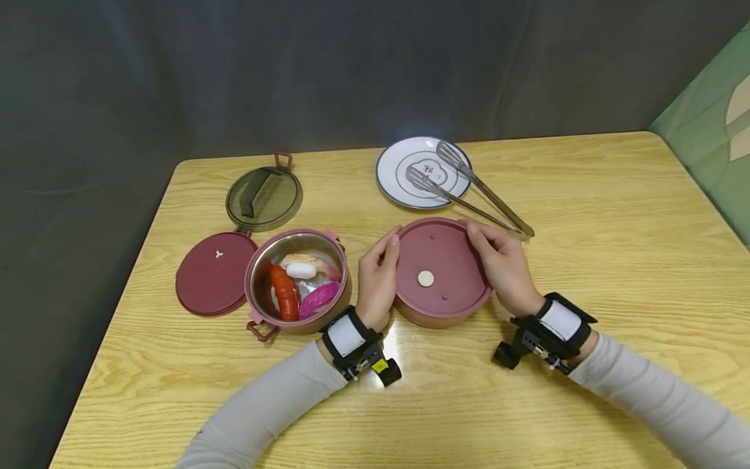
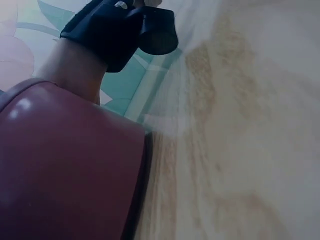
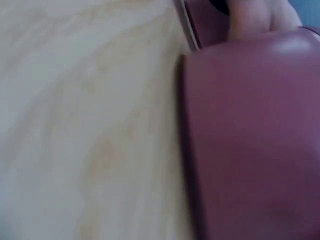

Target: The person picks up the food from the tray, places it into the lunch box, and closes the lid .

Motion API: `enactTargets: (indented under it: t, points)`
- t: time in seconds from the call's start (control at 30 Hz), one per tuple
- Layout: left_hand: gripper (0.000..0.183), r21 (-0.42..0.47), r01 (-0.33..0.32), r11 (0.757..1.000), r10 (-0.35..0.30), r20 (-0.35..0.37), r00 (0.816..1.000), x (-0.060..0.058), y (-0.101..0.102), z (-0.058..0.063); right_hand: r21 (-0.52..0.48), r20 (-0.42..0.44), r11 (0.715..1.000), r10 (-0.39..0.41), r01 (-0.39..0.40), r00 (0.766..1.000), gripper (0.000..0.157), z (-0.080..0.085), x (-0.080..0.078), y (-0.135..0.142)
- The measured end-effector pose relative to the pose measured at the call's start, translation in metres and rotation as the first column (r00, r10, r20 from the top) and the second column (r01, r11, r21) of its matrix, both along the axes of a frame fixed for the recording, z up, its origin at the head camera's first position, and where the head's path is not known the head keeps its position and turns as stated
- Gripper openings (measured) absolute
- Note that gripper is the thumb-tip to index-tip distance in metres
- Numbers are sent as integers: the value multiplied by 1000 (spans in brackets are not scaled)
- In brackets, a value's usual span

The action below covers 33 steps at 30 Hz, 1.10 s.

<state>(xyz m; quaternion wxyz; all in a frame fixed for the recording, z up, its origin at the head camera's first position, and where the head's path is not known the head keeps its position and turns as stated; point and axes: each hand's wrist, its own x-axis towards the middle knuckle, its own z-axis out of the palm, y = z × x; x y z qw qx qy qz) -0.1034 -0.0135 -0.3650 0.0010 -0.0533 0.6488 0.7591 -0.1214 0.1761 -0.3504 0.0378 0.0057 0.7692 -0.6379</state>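
Maroon round container (image 1: 445,264) is occupying the middle of the bench (image 1: 621,260), right of the open pot (image 1: 299,243); left hand (image 1: 376,280) and right hand (image 1: 508,270), partly closed, are gripping its opposite sides

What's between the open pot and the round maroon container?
Head view: the left hand, holding the round maroon container, lies between it and the open pot.
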Motion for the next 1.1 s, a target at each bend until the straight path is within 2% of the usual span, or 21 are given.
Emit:
enactTargets:
  t: [0.13,0.37,0.63,0.77,0.83,0.93,1.1]
  points:
    - [39,13,-31,999,31,-2,1000,0,2,-2,-51,-31,995,-84,83,996,44,-4,0,-6]
    - [37,71,-68,995,67,18,998,-1,4,-1,-138,-17,987,-89,86,996,44,-2,1,-9]
    - [35,138,-103,985,99,38,994,-1,8,2,-123,-38,986,-119,113,992,41,-2,2,-10]
    - [34,116,-106,988,102,43,994,-4,7,2,-48,-35,994,-104,102,994,41,-2,0,-8]
    - [33,85,-108,990,104,54,993,-5,6,3,1,2,998,-69,69,998,42,1,-3,-4]
    - [33,43,-107,993,104,79,991,-8,5,4,61,75,997,36,-41,997,46,7,-8,5]
    - [34,7,-64,998,63,89,994,-16,1,7,143,100,957,241,-253,965,49,15,-22,17]
